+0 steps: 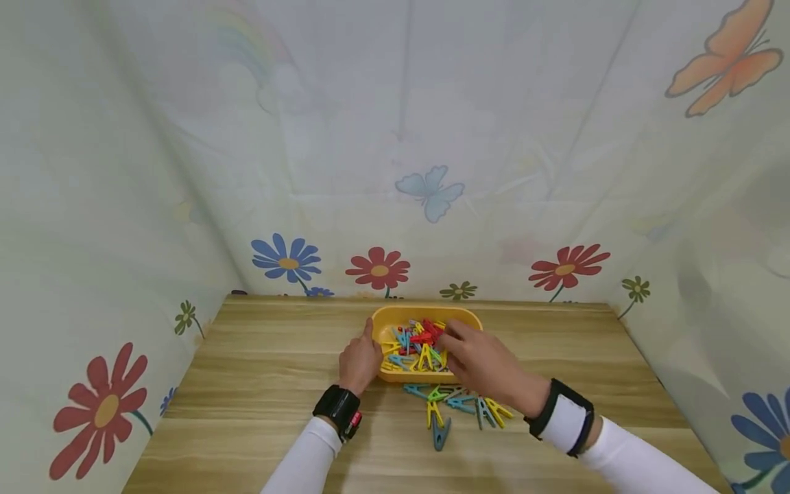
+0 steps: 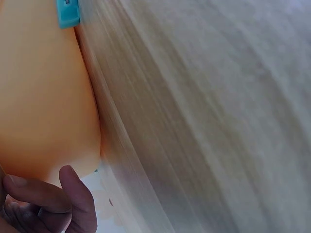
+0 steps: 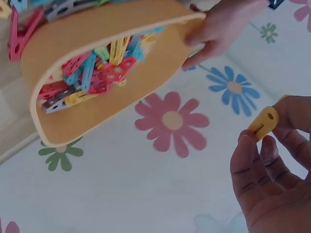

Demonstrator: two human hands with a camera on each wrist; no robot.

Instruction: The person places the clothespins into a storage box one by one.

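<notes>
A yellow plastic basin (image 1: 426, 377) stands on the wooden table, holding many red, blue, yellow and green clothespins (image 1: 424, 357). At its left end my left hand (image 1: 360, 360) grips the rim; the right wrist view also shows those fingers at the basin's edge. My right hand (image 1: 484, 360) is over the basin's right side. Between its thumb and fingers it pinches a yellow clothespin (image 3: 265, 122), seen clearly in the right wrist view. In the left wrist view the left hand's fingers (image 2: 80, 201) are bent beside the basin wall (image 2: 43, 92).
Several loose clothespins (image 1: 459, 405) in blue, green, yellow and grey lie on the table (image 1: 278, 398) just in front of the basin. A flower-printed cloth (image 1: 345, 137) hangs behind the table's back edge and along both sides.
</notes>
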